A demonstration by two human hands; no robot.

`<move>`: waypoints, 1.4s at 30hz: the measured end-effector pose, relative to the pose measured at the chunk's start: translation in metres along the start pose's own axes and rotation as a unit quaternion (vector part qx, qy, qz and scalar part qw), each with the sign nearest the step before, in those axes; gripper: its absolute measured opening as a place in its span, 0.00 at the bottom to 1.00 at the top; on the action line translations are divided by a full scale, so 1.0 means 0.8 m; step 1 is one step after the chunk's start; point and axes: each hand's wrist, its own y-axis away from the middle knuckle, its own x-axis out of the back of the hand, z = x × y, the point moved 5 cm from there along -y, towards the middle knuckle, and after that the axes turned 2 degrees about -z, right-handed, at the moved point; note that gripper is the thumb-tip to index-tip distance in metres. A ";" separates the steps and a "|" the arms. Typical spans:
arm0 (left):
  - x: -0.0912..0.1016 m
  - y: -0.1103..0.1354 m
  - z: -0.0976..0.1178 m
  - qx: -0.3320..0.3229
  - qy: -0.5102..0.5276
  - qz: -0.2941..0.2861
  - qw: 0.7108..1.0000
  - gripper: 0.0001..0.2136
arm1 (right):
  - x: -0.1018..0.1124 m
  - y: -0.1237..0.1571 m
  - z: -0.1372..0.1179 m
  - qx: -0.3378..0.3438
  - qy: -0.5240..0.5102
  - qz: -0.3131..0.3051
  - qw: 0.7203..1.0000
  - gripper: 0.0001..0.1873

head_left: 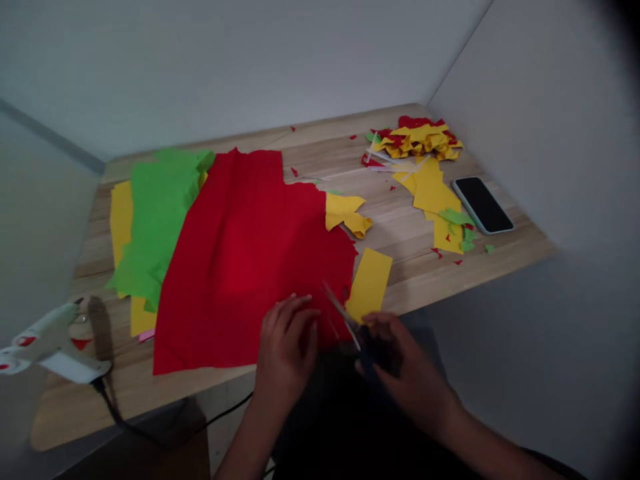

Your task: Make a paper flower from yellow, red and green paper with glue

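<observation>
A large red sheet (240, 253), maybe crepe paper or felt, covers the middle of the table, its right edge ragged. My left hand (286, 337) rests on the sheet near the table's front edge, fingers bent and slightly apart. In my right hand (407, 373) is a pair of dark-handled scissors (351, 321), with the blades pointing up and left over the sheet's lower right corner. Whether the blades touch the sheet I cannot tell. Just beyond that hand lies a yellow strip (371, 280), and a cut yellow piece (345, 208) sits against the sheet's right edge.
Green sheets (160, 213) overlap yellow ones at left. A glue gun (65, 343) with a black cord (113, 410) stands at the front left corner. At right are a crumpled yellow and red pile (423, 139), yellow pieces (435, 190), small scraps and a phone (483, 203). Walls border the table.
</observation>
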 end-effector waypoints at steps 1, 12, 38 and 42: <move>-0.003 0.000 0.005 -0.009 -0.013 -0.009 1.000 0.10 | 0.007 -0.018 -0.017 0.024 0.019 -0.002 1.000 0.24; -0.033 0.016 0.025 -0.026 -0.099 -0.035 0.994 0.15 | -0.090 -0.189 -0.075 0.068 -0.214 -0.277 0.934 0.27; 0.031 -0.004 -0.003 0.400 0.568 0.160 0.701 0.21 | -0.074 -0.204 -0.102 0.101 -0.319 -0.206 0.920 0.23; 0.033 -0.008 -0.002 0.386 0.571 0.170 0.704 0.15 | -0.018 -0.198 -0.118 0.134 -0.234 -0.108 0.957 0.24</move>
